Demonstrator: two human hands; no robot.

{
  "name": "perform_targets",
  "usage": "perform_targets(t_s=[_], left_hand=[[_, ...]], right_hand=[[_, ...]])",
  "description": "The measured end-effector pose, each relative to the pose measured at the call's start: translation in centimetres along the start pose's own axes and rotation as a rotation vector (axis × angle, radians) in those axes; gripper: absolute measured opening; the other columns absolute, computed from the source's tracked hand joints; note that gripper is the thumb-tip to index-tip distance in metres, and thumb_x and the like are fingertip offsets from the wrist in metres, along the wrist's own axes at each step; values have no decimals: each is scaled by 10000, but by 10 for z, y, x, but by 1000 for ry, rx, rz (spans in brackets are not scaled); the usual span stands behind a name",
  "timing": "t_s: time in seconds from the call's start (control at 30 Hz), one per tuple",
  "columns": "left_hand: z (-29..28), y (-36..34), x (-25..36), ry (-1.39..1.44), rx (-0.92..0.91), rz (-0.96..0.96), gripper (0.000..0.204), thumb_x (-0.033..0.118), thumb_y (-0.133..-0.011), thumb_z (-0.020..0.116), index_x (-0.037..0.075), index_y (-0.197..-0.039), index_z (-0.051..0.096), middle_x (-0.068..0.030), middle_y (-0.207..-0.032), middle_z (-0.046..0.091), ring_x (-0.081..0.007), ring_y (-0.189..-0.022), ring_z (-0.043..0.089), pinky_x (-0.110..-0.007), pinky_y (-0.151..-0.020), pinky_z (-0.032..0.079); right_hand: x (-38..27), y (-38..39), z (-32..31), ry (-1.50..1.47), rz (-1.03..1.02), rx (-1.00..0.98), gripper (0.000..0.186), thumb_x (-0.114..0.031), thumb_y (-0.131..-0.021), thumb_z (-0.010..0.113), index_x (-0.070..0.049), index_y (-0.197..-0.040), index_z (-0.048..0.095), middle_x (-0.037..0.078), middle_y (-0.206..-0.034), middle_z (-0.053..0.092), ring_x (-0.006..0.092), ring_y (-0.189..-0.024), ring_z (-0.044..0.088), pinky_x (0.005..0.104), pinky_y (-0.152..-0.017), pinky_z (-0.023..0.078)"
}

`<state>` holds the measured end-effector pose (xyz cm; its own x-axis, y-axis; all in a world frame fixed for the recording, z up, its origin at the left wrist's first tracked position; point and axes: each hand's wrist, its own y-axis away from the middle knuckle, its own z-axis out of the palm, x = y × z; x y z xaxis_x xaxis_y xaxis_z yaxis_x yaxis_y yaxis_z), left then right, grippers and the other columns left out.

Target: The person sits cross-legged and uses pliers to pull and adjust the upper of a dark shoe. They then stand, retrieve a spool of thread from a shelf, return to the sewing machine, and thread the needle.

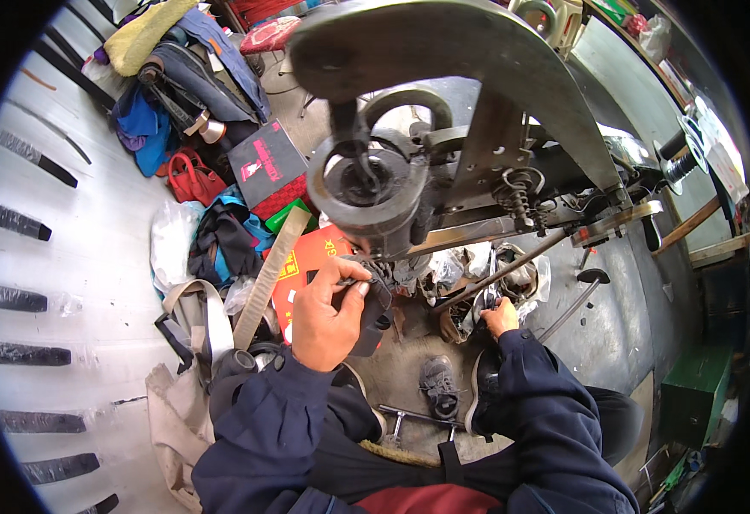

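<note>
My left hand [330,315] is closed, thumb and forefinger pinching the edge of a dark piece of material [377,295]. That piece hangs just below the head of a heavy metal sewing machine [371,193]; its exact kind is not clear. My right hand [501,318] reaches down beside an open bag of scraps [520,272], below a slanting metal rod [512,267]. Its fingers are curled round something dark and partly shiny, mostly hidden. A grey lace-up shoe [439,385] is on the floor between my feet.
On the left are a red box [315,265], a black box [265,163], a red handbag [195,177] and piled clothes. A pale panel with several black strips [20,353] flanks them. On the right are a thread spool [681,158] and a green box [694,390].
</note>
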<state>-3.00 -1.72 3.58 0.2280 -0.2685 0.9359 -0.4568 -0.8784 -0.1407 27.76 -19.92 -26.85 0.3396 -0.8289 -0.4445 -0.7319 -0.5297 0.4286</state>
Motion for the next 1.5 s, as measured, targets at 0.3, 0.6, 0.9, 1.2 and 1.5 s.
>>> perform_targets(t_s=[0.3, 0.6, 0.9, 1.2, 1.5], left_hand=[[-1, 0, -11, 86, 5, -26, 106, -36, -942, 626, 17, -1034, 630, -53, -847, 665, -96, -737, 649, -269, -687, 504], [-2, -3, -18, 23, 9, 63, 170, -47, -885, 637, 20, -1041, 649, -121, -887, 710, -223, -865, 752, -344, -777, 578], [-6, -1, -7, 27, -19, 13, 132, -64, -920, 625, 13, -1027, 635, -32, -802, 638, -73, -661, 594, -269, -625, 472], [-4, -3, -13, 22, -45, 33, 148, -56, -901, 625, 1, -1037, 627, -88, -902, 693, -175, -793, 718, -309, -733, 546], [-6, 0, -12, 30, -52, -40, 127, -36, -920, 641, 16, -1036, 634, -90, -869, 688, -161, -772, 708, -294, -713, 537]], right_hand=[[-2, 59, -34, -107, -37, -212, 590, -473, -765, 844, 60, -994, 734, 254, -911, 747, 368, -895, 743, 451, -814, 551], [-67, 180, -52, -324, -268, -179, 627, -563, -856, 802, 14, -1060, 671, 180, -910, 727, 318, -809, 693, 430, -776, 541], [-160, 185, -169, -51, -648, -178, 587, -577, -865, 776, -8, -944, 654, 225, -789, 676, 426, -764, 683, 481, -666, 523], [-181, 160, -178, 47, -795, -220, 566, -550, -868, 768, -9, -961, 630, 231, -839, 687, 437, -832, 688, 499, -728, 528], [-188, 150, -166, -15, -864, -201, 557, -506, -813, 843, -8, -962, 643, 217, -815, 684, 442, -796, 680, 493, -698, 528]])
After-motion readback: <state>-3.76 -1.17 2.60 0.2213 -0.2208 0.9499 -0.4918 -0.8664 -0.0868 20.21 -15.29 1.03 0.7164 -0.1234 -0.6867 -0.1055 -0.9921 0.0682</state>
